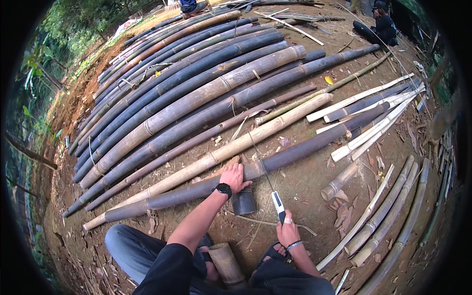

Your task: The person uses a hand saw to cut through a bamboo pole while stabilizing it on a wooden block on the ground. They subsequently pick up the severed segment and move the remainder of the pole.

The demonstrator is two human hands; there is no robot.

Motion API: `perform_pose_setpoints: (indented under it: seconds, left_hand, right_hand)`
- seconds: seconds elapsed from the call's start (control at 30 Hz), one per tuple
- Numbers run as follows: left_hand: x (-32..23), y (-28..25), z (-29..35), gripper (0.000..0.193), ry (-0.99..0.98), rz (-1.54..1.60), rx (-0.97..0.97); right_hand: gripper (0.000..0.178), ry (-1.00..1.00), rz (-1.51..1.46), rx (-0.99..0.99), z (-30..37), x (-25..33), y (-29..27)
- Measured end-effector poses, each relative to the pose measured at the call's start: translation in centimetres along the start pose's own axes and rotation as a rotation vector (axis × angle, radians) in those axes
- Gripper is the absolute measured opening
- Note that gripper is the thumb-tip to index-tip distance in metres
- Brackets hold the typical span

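A long dark bamboo pole (182,195) lies slantwise across the ground before me. My left hand (234,178) rests over it, gripping it from above just left of a pale joint. In my right hand (288,230) is a hand saw (278,205) with a white and dark blue handle. Its thin blade runs forward across the pole, right of the joint; how deep it sits is too small to tell. A short dark bamboo piece (244,201) lies beneath the pole beside my left hand. Between my feet stands a pale bamboo section (226,260).
Beyond lies a broad row of long bamboo poles (196,101), with a pale pole (221,156) nearest. At right are split bamboo strips (378,123), a short cut piece (339,182) and curved lengths (388,211). One person (381,24) sits far right, another (189,6) far back.
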State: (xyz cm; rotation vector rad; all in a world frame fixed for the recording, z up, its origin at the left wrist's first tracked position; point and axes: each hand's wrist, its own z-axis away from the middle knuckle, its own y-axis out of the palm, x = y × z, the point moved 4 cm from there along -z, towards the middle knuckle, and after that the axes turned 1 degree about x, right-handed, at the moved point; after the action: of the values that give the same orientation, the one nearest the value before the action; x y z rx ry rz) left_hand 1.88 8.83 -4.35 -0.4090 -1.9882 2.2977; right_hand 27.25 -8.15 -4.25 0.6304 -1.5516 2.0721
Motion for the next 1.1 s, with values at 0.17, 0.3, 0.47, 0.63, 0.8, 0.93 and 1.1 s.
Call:
perform_pose_setpoints:
  seconds: [0.17,0.3,0.47,0.63,0.8,0.93,1.1]
  left_hand:
    - [-0.1,0.3,0.1,0.066,0.006,-0.01,-0.039]
    - [0.3,0.6,-0.1,0.064,-0.067,0.041,0.084]
    - [0.1,1.2,-0.1,0.063,-0.055,0.071,0.013]
    - [-0.9,1.3,-0.2,0.062,-0.041,0.074,0.039]
    - [-0.2,0.7,-0.1,0.063,-0.006,0.005,0.007]
    - [-0.9,1.0,0.4,0.065,-0.01,-0.005,-0.015]
    - [-0.1,0.3,-0.2,0.064,-0.015,0.009,0.022]
  right_hand:
    - [0.048,0.063,0.103,0.086,-1.8,-0.3,1.1]
    - [0.048,0.025,0.133,0.024,-0.1,0.7,1.0]
    - [0.044,0.07,0.169,0.063,-0.2,1.2,0.9]
    - [0.048,0.035,0.225,0.079,-2.0,1.1,0.2]
    - [0.044,0.089,0.179,0.118,1.5,0.8,-0.4]
    - [0.043,0.041,0.226,0.094,-3.1,1.8,-0.3]
    - [0.043,0.069,0.245,0.167,0.9,2.3,-2.1]
